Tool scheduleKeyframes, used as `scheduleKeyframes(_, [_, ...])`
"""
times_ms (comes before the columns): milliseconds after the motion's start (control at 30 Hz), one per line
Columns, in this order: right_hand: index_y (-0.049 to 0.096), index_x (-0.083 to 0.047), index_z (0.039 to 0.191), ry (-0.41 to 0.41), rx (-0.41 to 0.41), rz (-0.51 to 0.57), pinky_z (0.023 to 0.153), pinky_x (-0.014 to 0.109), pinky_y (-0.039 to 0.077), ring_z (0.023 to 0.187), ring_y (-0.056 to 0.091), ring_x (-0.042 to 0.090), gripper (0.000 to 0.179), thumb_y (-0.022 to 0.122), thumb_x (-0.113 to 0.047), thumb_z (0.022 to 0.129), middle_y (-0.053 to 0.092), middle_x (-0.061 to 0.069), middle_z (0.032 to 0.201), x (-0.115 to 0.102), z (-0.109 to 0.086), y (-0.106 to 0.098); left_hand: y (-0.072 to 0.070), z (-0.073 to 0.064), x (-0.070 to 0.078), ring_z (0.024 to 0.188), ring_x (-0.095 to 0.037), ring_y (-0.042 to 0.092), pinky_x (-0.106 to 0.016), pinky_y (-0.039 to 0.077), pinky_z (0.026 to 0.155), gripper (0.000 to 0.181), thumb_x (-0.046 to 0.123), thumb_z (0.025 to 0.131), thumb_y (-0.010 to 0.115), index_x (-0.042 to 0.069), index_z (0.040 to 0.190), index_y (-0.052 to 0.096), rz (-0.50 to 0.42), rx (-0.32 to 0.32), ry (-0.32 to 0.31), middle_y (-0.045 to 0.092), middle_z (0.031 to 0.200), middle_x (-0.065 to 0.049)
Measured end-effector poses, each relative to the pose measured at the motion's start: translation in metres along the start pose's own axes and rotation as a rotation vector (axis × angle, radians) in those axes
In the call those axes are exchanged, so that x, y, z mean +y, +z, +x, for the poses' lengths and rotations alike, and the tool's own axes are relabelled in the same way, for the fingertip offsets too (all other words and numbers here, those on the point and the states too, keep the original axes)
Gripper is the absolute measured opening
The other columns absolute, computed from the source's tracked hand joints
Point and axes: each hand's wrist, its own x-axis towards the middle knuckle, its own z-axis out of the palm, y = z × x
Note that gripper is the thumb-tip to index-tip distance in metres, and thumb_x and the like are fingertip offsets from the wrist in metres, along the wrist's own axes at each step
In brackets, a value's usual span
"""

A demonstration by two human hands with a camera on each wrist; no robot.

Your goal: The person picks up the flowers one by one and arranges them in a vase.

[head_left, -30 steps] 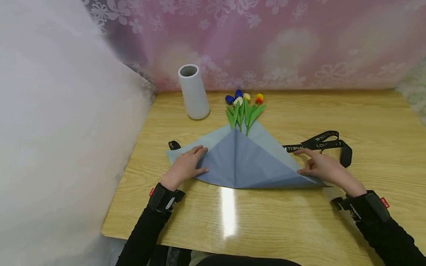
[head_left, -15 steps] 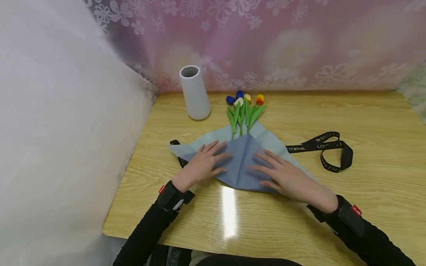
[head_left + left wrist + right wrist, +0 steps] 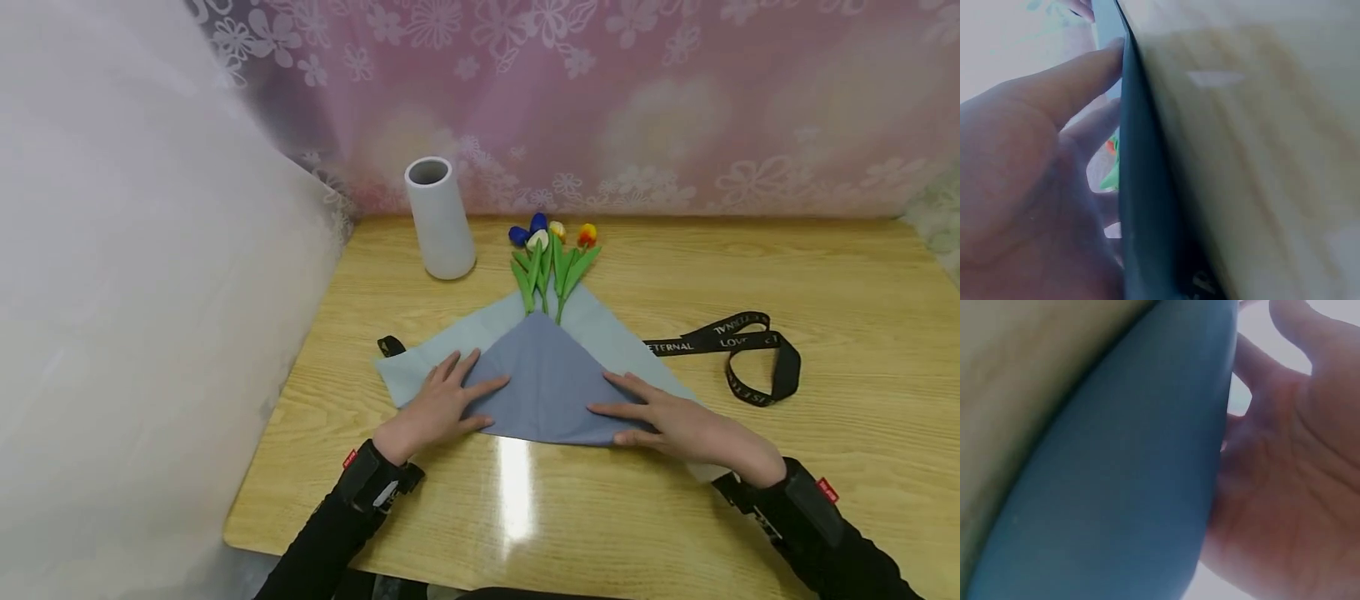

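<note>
A sheet of wrapping paper (image 3: 538, 383), blue-grey on its folded-up flap and paler on the other side, lies on the table with the flap's tip pointing at the flowers. Several artificial tulips (image 3: 557, 267), blue, white, yellow and orange, stick out above that tip; their lower stems are hidden under the flap. My left hand (image 3: 437, 404) rests with spread fingers on the flap's left part. On its right part lies my right hand (image 3: 671, 423), fingers spread as well. Both wrist views show the paper's folded edge (image 3: 1141, 162) beside the palms.
A white vase (image 3: 441, 221) stands at the back left of the wooden table (image 3: 847, 308). Black lettered ribbon (image 3: 750, 340) runs under the paper and lies looped on the right, its other end showing at the left. A pink floral cloth (image 3: 637, 108) hangs behind.
My right hand has come left from the paper's right corner and the ribbon onto the flap. Both hands moved inward over the flap, then slightly apart. The flap now looks flatter.
</note>
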Motion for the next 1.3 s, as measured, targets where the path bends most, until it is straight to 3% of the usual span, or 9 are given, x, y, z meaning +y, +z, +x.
scheduleKeyframes(233, [0.053, -0.025, 0.150, -0.005, -0.079, 0.087, 0.104, 0.074, 0.033, 0.147, 0.014, 0.056, 0.052, 0.058, -0.043, 0.101, 0.018, 0.022, 0.165, 0.016, 0.007, -0.017, -0.002, 0.011, 0.001, 0.148, -0.055, 0.017, -0.073, 0.025, 0.112, 0.059, 0.037, 0.100, 0.064, 0.025, 0.155, 0.045, -0.014, -0.033, -0.034, 0.018, 0.164, -0.027])
scheduleKeyframes(567, [0.052, -0.018, 0.150, 0.022, -0.108, 0.145, 0.110, 0.073, 0.026, 0.148, 0.012, 0.056, 0.050, 0.056, -0.036, 0.104, 0.015, 0.025, 0.166, 0.046, 0.026, -0.045, -0.013, 0.052, -0.007, 0.149, -0.054, 0.013, -0.074, 0.025, 0.113, 0.061, 0.041, 0.101, 0.061, 0.027, 0.157, 0.041, -0.017, -0.078, -0.055, 0.014, 0.166, -0.026])
scheduleKeyframes(800, [0.052, -0.021, 0.150, 0.057, -0.110, 0.167, 0.112, 0.072, 0.023, 0.149, 0.010, 0.054, 0.046, 0.053, -0.034, 0.106, 0.013, 0.024, 0.166, 0.065, 0.042, -0.056, -0.018, 0.072, -0.012, 0.151, -0.052, 0.010, -0.071, 0.022, 0.116, 0.061, 0.042, 0.102, 0.059, 0.030, 0.158, 0.037, -0.016, -0.097, -0.087, 0.012, 0.167, -0.023])
scheduleKeyframes(900, [0.052, -0.021, 0.150, 0.062, -0.089, 0.143, 0.112, 0.071, 0.024, 0.149, 0.012, 0.053, 0.045, 0.052, -0.034, 0.107, 0.015, 0.023, 0.166, 0.072, 0.047, -0.059, -0.021, 0.078, -0.014, 0.150, -0.052, 0.012, -0.071, 0.024, 0.115, 0.063, 0.043, 0.102, 0.060, 0.029, 0.158, 0.037, -0.015, -0.095, -0.094, 0.014, 0.167, -0.023])
scheduleKeyframes(1000, [0.050, -0.015, 0.151, 0.056, 0.007, 0.117, 0.111, 0.071, 0.026, 0.148, 0.018, 0.053, 0.047, 0.053, -0.032, 0.107, 0.022, 0.025, 0.164, 0.078, 0.052, -0.061, -0.022, 0.084, -0.018, 0.147, -0.052, 0.023, -0.069, 0.031, 0.112, 0.067, 0.042, 0.101, 0.061, 0.025, 0.160, 0.034, -0.034, -0.024, -0.109, 0.023, 0.164, -0.023])
scheduleKeyframes(1067, [0.047, -0.012, 0.153, 0.081, 0.100, 0.136, 0.110, 0.069, 0.030, 0.146, 0.024, 0.052, 0.050, 0.054, -0.031, 0.107, 0.027, 0.026, 0.162, 0.079, 0.051, -0.063, -0.021, 0.088, -0.023, 0.142, -0.049, 0.035, -0.064, 0.039, 0.108, 0.071, 0.042, 0.101, 0.062, 0.020, 0.161, 0.031, -0.080, 0.058, -0.128, 0.034, 0.158, -0.024])
scheduleKeyframes(1133, [0.041, -0.011, 0.155, 0.118, 0.190, 0.189, 0.109, 0.066, 0.034, 0.143, 0.032, 0.050, 0.053, 0.053, -0.031, 0.107, 0.031, 0.025, 0.160, 0.079, 0.049, -0.064, -0.021, 0.092, -0.030, 0.133, -0.044, 0.048, -0.058, 0.046, 0.103, 0.073, 0.041, 0.102, 0.060, 0.016, 0.162, 0.026, -0.183, 0.135, -0.160, 0.044, 0.151, -0.023])
scheduleKeyframes(1200, [0.034, -0.011, 0.159, 0.149, 0.258, 0.271, 0.107, 0.061, 0.040, 0.141, 0.037, 0.048, 0.057, 0.050, -0.031, 0.108, 0.036, 0.024, 0.158, 0.079, 0.046, -0.066, -0.022, 0.094, -0.036, 0.123, -0.037, 0.058, -0.051, 0.051, 0.097, 0.073, 0.042, 0.104, 0.056, 0.012, 0.162, 0.023, -0.324, 0.189, -0.204, 0.054, 0.142, -0.021])
scheduleKeyframes(1300, [0.023, -0.021, 0.163, 0.177, 0.332, 0.416, 0.105, 0.046, 0.047, 0.140, 0.045, 0.036, 0.057, 0.041, -0.034, 0.111, 0.047, 0.019, 0.152, 0.078, 0.039, -0.068, -0.027, 0.092, -0.045, 0.111, -0.031, 0.064, -0.045, 0.052, 0.093, 0.071, 0.047, 0.107, 0.048, 0.010, 0.161, 0.023, -0.620, 0.227, -0.273, 0.065, 0.129, -0.016])
